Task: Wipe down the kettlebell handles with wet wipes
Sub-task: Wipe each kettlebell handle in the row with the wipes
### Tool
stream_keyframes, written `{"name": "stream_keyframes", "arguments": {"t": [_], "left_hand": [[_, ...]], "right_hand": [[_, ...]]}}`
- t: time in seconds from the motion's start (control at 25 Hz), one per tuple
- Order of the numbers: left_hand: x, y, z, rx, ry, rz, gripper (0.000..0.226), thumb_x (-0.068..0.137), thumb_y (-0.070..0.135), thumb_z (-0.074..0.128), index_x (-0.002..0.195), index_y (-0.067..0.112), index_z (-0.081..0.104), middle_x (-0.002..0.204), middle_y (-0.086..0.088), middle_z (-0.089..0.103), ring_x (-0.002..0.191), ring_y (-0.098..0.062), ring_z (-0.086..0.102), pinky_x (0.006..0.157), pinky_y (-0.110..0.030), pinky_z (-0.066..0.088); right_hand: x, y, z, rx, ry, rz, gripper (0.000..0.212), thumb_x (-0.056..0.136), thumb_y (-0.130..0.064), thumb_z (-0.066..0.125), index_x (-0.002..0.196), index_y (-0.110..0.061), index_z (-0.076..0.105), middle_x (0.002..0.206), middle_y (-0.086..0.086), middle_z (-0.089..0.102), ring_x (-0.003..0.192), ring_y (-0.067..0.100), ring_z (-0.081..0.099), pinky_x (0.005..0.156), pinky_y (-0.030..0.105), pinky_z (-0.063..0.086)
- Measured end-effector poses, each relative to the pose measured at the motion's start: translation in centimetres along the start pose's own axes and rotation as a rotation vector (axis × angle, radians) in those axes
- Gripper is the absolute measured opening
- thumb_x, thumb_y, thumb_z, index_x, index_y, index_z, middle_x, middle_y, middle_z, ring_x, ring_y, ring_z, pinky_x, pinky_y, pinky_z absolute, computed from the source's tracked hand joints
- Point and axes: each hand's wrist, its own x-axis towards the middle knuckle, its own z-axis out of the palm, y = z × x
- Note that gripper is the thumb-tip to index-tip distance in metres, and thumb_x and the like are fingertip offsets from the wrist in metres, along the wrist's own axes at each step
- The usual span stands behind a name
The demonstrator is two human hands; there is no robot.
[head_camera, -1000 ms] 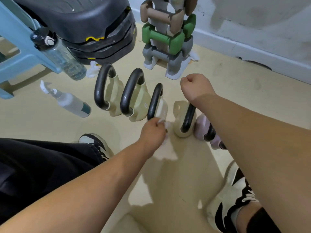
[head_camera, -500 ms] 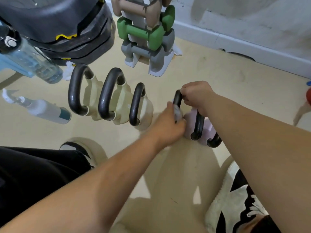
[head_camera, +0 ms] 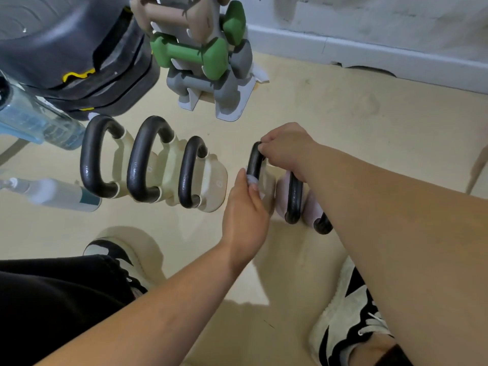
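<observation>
While a pale beige floor (head_camera: 343, 128) runs past both hands to a scuffed grey-white wall (head_camera: 369, 27) and its baseboard, a person reaches down to a row of kettlebells. Beyond the left hand (head_camera: 245, 207) stands a rack of green, grey and tan dumbbells (head_camera: 211, 62). Farther to that hand's left are a black stacked step platform (head_camera: 66, 48), a clear water bottle (head_camera: 39, 122) and a white spray bottle (head_camera: 58, 194) lying on its side. A black-and-white shoe (head_camera: 351, 313) is planted on the floor under the right forearm.

The right hand (head_camera: 287, 149) curls its fingers round the top of the black handle (head_camera: 254, 161) of a cream kettlebell (head_camera: 268, 186), which sits on the floor between the two hands. The left hand pinches a pale wet wipe (head_camera: 250, 178) against the same handle, lower down on the near side. The handle is a thick black loop with a slight sheen. Three more cream kettlebells (head_camera: 169, 165) with matching handles stand side by side just left of the left hand. A pink kettlebell (head_camera: 282, 191) sits beneath the right forearm.
</observation>
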Motion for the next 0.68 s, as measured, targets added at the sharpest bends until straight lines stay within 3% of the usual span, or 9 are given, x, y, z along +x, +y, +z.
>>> {"name": "stream_keyframes", "arguments": {"t": [0.12,0.24,0.32,0.44,0.56,0.64,0.68], "left_hand": [[3.3,1.5,1.1,0.237,0.002,0.012,0.016,0.104,0.017,0.034,0.114,0.008,0.044,0.091,-0.004,0.058,0.075,-0.021,0.058,0.067,-0.036,0.043],[9.5,3.4,1.2,0.601,-0.300,-0.092,0.024,0.101,0.007,0.035,0.118,-0.002,0.049,0.110,-0.014,0.061,0.091,-0.032,0.061,0.080,-0.041,0.052],[12.1,4.2,1.1,0.568,-0.376,-0.158,0.024,0.098,0.010,0.042,0.119,0.003,0.052,0.115,-0.016,0.065,0.092,-0.032,0.066,0.074,-0.044,0.057],[8.0,2.4,1.4,0.449,-0.182,-0.001,0.036,0.098,0.020,0.037,0.133,0.012,0.040,0.109,-0.009,0.061,0.080,-0.024,0.057,0.063,-0.036,0.043],[-0.1,-0.9,0.6,0.182,-0.023,0.096,0.058,0.100,0.030,0.031,0.157,0.023,0.020,0.117,0.013,0.045,0.098,-0.014,0.051,0.077,-0.025,0.039],[-2.4,-2.5,0.6,0.121,-0.060,0.072,0.065,0.104,0.022,0.036,0.162,0.029,0.007,0.119,0.026,0.030,0.112,-0.012,0.045,0.088,-0.018,0.035],[-2.7,-2.2,0.4,0.138,-0.052,0.077,0.065,0.105,0.021,0.037,0.162,0.030,0.006,0.120,0.025,0.032,0.113,-0.014,0.047,0.089,-0.023,0.038]], "right_hand": [[0.0,-0.3,-0.7,0.165,-0.047,0.054,0.012,0.099,-0.022,0.046,0.101,-0.014,0.055,0.105,0.011,0.057,0.093,0.025,0.053,0.096,0.040,0.054],[-0.2,-0.7,-0.9,0.362,-0.119,0.148,0.029,0.098,-0.036,0.037,0.097,-0.014,0.056,0.103,0.011,0.062,0.095,0.026,0.057,0.105,0.044,0.051],[-0.4,-0.9,-0.7,0.413,-0.105,0.163,0.037,0.093,-0.046,0.036,0.097,-0.015,0.056,0.097,0.008,0.060,0.091,0.027,0.058,0.104,0.047,0.051],[-0.8,-0.7,-0.6,0.410,-0.093,0.130,0.031,0.095,-0.037,0.036,0.085,-0.013,0.052,0.087,0.010,0.057,0.085,0.027,0.053,0.107,0.049,0.047],[-1.5,-1.4,-0.8,0.333,-0.104,0.134,0.020,0.098,-0.024,0.036,0.094,-0.013,0.052,0.099,0.011,0.056,0.092,0.025,0.050,0.110,0.046,0.044],[-1.7,-1.6,-0.6,0.308,-0.112,0.134,0.014,0.095,-0.022,0.039,0.091,-0.016,0.051,0.099,0.009,0.055,0.092,0.022,0.048,0.111,0.048,0.042],[-1.6,-1.5,-0.4,0.291,-0.118,0.126,0.014,0.094,-0.021,0.040,0.085,-0.016,0.050,0.095,0.008,0.054,0.092,0.022,0.048,0.112,0.048,0.042]]}}
